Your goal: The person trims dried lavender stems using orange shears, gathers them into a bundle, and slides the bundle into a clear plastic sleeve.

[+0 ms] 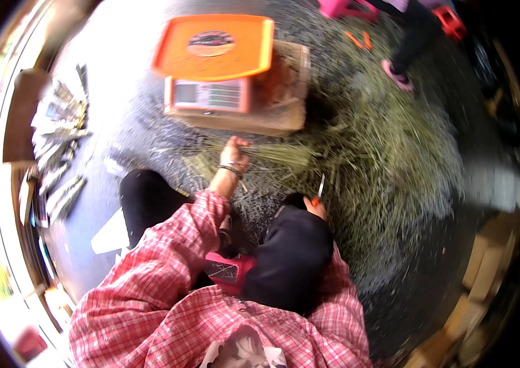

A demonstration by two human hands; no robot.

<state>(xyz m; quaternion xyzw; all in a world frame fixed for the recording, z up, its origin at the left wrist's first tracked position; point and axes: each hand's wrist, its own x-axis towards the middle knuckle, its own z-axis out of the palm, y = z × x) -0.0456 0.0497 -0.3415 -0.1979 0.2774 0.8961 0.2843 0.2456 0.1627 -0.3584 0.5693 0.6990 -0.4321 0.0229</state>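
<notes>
My left hand is closed around a bundle of dried stalks, which lies sideways just in front of the cardboard box. By my right knee, my right hand grips an orange-handled cutting tool. Its narrow metal blade points away from me; whether it is scissors or a knife I cannot tell. A large heap of loose dried stalks spreads over the floor to my right. Ahead of me an orange digital scale with a tray on top rests on a cardboard box.
Orange-handled shears lie at the heap's far side, near another person's leg. A pink stool is under me. Several wrapped bundles line the left side. Cardboard boxes stand at the right edge.
</notes>
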